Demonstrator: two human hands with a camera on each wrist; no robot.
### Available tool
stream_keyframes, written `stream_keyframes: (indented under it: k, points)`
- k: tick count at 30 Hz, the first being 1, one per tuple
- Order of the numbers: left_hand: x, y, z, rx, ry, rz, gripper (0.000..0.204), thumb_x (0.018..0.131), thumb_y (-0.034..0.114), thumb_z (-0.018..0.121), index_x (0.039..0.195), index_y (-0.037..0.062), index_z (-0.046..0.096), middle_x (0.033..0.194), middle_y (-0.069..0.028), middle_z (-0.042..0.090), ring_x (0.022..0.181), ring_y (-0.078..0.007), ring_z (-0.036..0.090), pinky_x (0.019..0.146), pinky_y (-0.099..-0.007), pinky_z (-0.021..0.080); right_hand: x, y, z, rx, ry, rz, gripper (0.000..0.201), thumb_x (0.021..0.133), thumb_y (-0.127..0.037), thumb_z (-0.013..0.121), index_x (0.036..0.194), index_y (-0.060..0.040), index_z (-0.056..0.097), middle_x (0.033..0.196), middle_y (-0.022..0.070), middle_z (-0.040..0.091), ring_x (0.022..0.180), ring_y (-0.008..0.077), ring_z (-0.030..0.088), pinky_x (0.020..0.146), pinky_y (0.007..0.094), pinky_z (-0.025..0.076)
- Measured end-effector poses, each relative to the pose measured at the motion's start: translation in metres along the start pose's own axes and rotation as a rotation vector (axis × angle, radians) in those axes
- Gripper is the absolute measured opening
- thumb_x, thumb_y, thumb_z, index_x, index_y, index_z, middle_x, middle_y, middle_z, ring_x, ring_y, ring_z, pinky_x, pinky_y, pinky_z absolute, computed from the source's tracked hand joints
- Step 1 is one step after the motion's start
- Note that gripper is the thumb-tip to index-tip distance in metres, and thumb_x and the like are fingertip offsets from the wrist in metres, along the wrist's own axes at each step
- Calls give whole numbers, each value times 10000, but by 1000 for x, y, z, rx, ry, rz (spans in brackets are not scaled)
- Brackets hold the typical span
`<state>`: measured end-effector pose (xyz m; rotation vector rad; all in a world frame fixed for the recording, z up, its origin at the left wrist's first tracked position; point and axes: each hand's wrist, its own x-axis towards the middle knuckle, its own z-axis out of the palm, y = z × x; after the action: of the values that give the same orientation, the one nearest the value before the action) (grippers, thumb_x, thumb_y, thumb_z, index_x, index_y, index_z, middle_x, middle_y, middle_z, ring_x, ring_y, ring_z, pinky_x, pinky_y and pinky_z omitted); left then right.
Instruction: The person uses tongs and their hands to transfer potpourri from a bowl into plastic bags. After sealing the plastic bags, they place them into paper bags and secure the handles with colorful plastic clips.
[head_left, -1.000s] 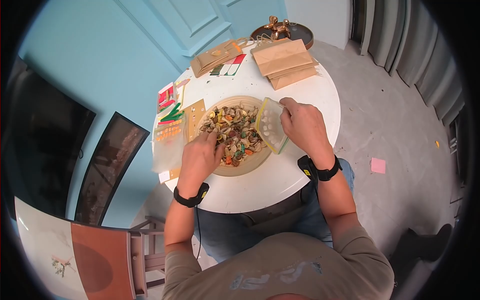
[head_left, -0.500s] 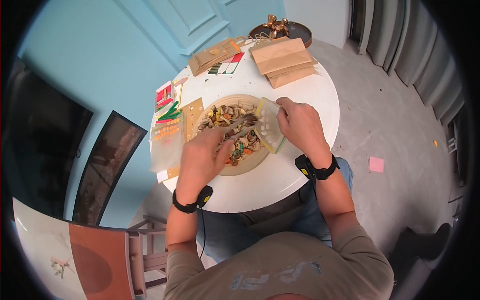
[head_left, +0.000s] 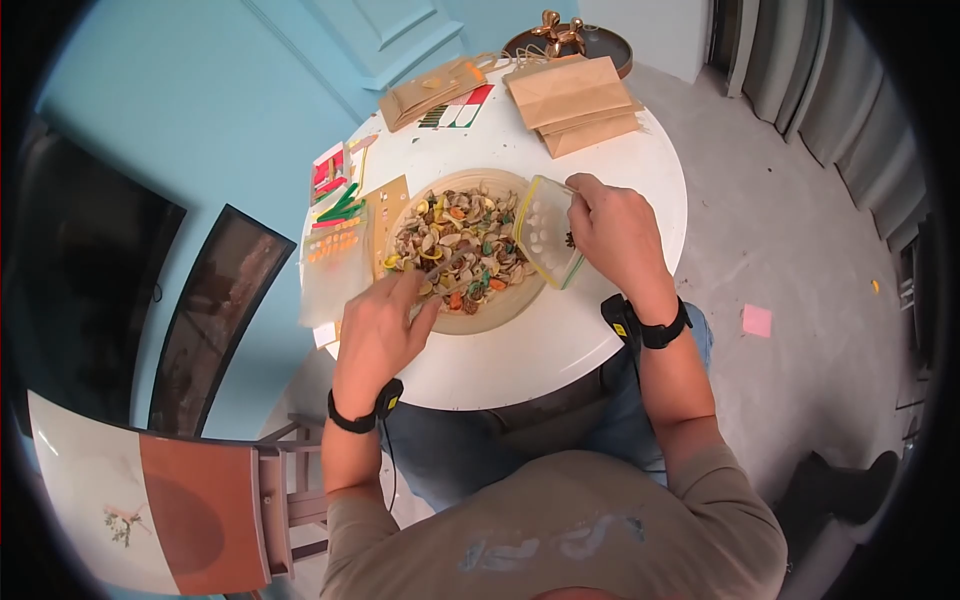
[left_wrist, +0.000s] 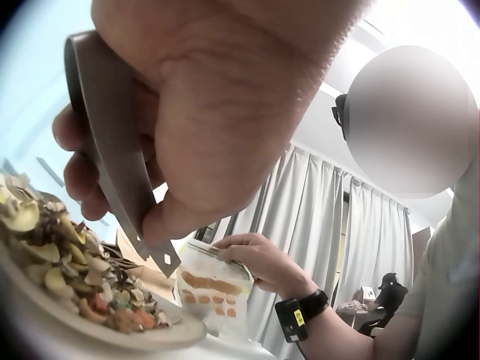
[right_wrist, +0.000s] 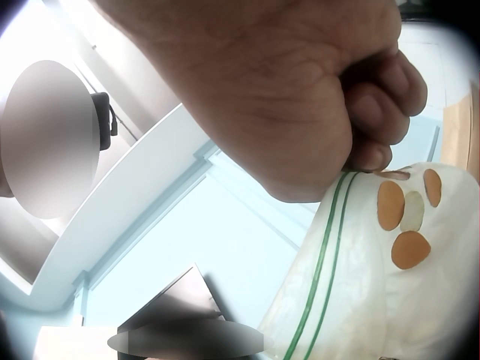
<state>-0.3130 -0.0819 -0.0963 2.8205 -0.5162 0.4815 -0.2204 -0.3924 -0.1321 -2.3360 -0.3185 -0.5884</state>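
- Tongs (left_wrist: 120, 150) of grey metal are angling down toward dried potpourri (head_left: 462, 245), their arms being pinched between the thumb and fingers of the left hand (head_left: 383, 325); whether the tips are holding a piece, the views are not making clear.
- Potpourri of pale, yellow, orange and green pieces is heaping up in a round beige plate (head_left: 510, 318), which is resting on a white table (head_left: 480, 378) between the hands.
- Right hand (head_left: 622, 235) is gripping a translucent zip-seal pouch (head_left: 552, 250) by its upper edge, fingers curling in; the pouch, marked with oval spots, is tilting over the plate's right side, a dark piece showing beside the fingers.
- Frosted pouch (head_left: 330, 285) with orange ovals is lying left of the plate, near green strips (head_left: 340, 205) and a tan card (head_left: 391, 200).
- Folded kraft paper bags (head_left: 432, 95) are lying at the table's far left, beside a red, white and green sheet (head_left: 462, 108); more brown paper bags (head_left: 570, 95) are resting at far right.
- Copper-coloured figurine (head_left: 562, 38) is standing on a dark round tray (head_left: 612, 52) beyond the table.
- Pink paper square (head_left: 757, 320) is lying on the grey floor (head_left: 800, 280) at right.
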Motion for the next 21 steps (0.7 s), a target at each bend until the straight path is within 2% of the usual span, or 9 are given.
stream_keyframes:
  k: [5,10,13,16,19,21]
  points:
    - [-37,6,9,51,-57,-91,329,964,205,842,1200,-12,770,921,-213,758,826,-435,762,735,-516,611,-2,0,3,-4,-6,-5,249,1018,-107,665,1172,15,818,849,263,781,802,443,783,800,523,630]
    - [-52,27,3,154,-117,-183,327,974,229,829,1162,-27,752,885,-210,747,806,-417,766,712,-511,609,-3,-6,0,-1,-22,2,253,1019,-109,665,1179,13,819,852,267,781,808,448,783,809,524,630]
    - [-60,28,6,185,-63,-175,296,980,228,822,1102,-26,731,866,-201,739,797,-410,765,700,-506,605,-4,-7,0,1,-19,-7,256,1018,-108,665,1184,10,820,852,270,779,813,449,784,813,525,630]
    - [-64,24,16,210,-88,-189,266,986,226,816,1039,-8,702,848,-193,729,784,-405,759,696,-503,603,-4,-8,2,-3,-27,-8,260,1017,-106,663,1188,10,821,852,272,778,816,449,784,816,525,630]
    - [-64,20,24,196,-94,-232,323,965,219,837,1171,-17,760,936,-216,782,835,-433,775,716,-510,614,-4,-8,2,-3,-28,-9,264,1017,-106,660,1190,12,821,854,272,777,816,448,784,817,524,629]
    - [-62,20,25,180,-85,-224,304,972,202,833,1172,-14,758,938,-215,783,833,-431,773,712,-510,609,-4,-7,2,3,-25,-13,265,1018,-106,658,1189,13,822,854,272,777,816,449,783,816,523,629]
